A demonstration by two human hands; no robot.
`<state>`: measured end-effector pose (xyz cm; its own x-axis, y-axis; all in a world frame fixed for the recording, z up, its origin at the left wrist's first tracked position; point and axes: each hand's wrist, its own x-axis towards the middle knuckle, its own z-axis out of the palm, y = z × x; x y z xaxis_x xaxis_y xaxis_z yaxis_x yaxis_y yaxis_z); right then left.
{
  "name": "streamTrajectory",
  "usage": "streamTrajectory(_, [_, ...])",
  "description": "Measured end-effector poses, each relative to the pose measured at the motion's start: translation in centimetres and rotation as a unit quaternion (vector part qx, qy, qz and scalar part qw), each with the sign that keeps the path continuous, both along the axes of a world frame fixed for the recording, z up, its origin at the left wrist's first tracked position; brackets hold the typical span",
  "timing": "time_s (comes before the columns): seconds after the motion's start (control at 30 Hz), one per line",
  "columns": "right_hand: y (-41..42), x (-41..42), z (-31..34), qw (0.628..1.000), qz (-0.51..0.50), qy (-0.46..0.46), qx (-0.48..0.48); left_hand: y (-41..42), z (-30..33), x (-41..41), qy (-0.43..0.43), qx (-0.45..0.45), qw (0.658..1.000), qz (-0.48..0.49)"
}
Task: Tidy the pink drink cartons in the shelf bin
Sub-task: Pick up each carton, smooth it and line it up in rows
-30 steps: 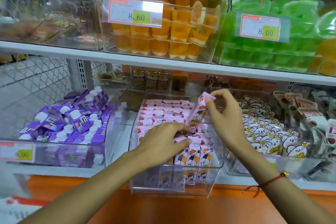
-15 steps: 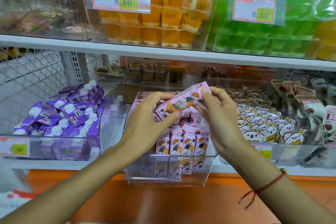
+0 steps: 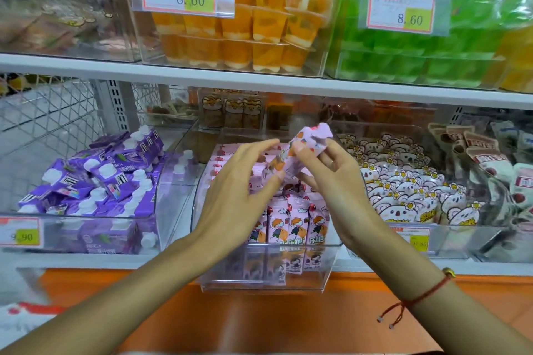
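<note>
While tilted, pink drink carton (image 3: 300, 153), cartoon print, crumpled top

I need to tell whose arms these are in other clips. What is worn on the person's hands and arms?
Both forearms are bare, no sleeves or gloves. The right wrist carries a thin red cord bracelet with a small gold bead and two loose knotted ends. The right hand seems to wear a slim ring; the left hand wears nothing.

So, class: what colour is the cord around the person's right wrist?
Red, with a small gold bead: the cord, head view.
</note>
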<state>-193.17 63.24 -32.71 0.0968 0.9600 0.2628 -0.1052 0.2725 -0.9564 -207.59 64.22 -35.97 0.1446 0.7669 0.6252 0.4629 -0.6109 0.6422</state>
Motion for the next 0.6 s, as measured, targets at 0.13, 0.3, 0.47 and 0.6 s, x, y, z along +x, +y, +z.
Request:
streamTrajectory(0.13, [-0.1, -0.3, -0.2, 0.999, -0.042, 0.013, 0.013, -0.1, -0.1, 0.3, 0.015, 0.023, 0.999, 0.016])
streamTrajectory(0.3, [0.0, 0.2, -0.1, 0.998, 0.004, -0.049, 0.030, 0.2, 0.5, 0.0, -0.035, -0.007, 0.999, -0.003])
streamTrajectory(0.47, [0.3, 1.1, -0.2, 0.994, -0.002, -0.110, -0.023, 0.2, 1.6, -0.2, -0.172, -0.234, 0.951, -0.111])
streamTrajectory(0.6, [0.3, 1.0, -0.2, 0.995, -0.004, -0.088, -0.044, 0.1, 1.8, -0.4, -0.205, -0.328, 0.913, -0.131])
